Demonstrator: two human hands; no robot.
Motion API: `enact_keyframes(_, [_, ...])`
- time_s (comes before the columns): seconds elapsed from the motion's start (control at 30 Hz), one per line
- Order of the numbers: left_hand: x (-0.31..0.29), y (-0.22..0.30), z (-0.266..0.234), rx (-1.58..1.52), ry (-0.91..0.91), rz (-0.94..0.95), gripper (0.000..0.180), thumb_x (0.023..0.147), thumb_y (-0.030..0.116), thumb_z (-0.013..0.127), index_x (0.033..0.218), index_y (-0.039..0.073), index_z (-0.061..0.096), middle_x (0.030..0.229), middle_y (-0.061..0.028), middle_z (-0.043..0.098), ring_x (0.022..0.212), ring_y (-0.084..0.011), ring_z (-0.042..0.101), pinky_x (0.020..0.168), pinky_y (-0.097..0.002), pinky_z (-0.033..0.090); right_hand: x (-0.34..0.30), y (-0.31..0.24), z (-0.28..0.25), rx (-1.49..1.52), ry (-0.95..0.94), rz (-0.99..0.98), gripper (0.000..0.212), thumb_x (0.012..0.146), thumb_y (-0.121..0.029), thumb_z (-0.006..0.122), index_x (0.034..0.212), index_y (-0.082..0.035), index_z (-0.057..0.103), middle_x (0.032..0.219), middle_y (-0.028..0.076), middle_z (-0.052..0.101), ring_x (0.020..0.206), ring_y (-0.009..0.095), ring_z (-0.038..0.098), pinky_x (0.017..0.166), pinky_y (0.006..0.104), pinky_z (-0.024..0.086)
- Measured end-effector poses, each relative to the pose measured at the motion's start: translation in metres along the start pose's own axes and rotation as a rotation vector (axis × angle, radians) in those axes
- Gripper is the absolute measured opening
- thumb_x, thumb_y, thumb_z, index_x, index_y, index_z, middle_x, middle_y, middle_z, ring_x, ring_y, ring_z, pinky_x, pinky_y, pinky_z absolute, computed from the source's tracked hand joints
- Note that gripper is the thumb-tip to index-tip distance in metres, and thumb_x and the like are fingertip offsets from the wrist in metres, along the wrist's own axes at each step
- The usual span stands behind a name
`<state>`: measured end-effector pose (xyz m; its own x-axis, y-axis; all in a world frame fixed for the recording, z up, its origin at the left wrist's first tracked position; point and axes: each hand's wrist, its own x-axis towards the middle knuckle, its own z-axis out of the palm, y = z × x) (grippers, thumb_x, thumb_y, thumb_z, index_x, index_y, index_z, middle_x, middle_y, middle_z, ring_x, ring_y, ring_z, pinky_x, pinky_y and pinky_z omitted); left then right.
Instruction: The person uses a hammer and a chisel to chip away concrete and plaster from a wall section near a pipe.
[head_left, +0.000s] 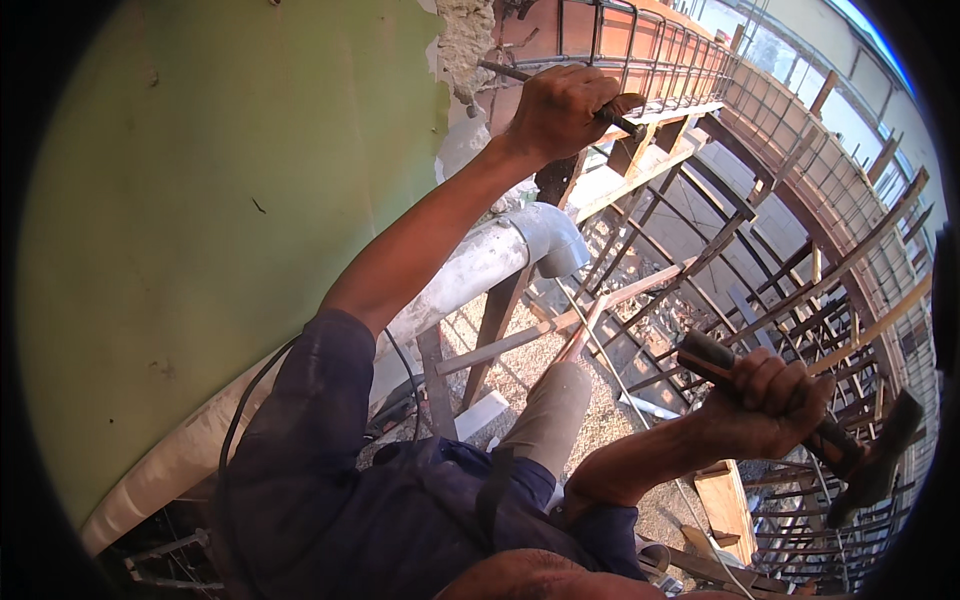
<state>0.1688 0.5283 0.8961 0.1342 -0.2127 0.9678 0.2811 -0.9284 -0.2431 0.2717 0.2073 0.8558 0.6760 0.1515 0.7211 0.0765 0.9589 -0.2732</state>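
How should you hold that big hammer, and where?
Probably around its handle, coming from the body side, as the right hand does. That part is long and narrow enough to close a hand around, and the bulky head sits out at the far right end.

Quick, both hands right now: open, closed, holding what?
Left hand: closed around a metal chisel, its tip by the broken wall edge.
Right hand: closed on a hammer by its handle.
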Motion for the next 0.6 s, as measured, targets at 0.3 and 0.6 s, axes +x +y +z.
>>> enact_keyframes(0.3, [-0.025, -0.001, -0.002, 0.105, -0.114, 0.035, 0.038, 0.089, 0.035, 0.071, 0.066, 0.007, 0.06, 0.064, -0.0092, 0.061, 0.062, -0.0286, 0.064, 0.058, -0.0409, 0.049, -0.071, 0.133, 0.006, -0.21, -0.022, 0.857, 0.033, 0.095, -0.022, 0.064, 0.072, -0.015, 0.041, 0.052, -0.005, 0.03, 0.039, 0.005, 0.029, 0.036, 0.0251, 0.025])
enact_keyframes(0.6, [-0.011, 0.014, -0.048, 0.046, -0.132, -0.181, 0.039, 0.096, 0.043, 0.062, 0.088, 0.005, 0.069, 0.079, -0.0154, 0.064, 0.069, -0.023, 0.066, 0.062, -0.0388, 0.047, -0.123, 0.052, -0.077, -0.298, 0.233, 0.881, 0.034, 0.097, -0.016, 0.061, 0.067, -0.014, 0.046, 0.053, -0.007, 0.033, 0.04, 0.003, 0.03, 0.036, 0.024, 0.024])
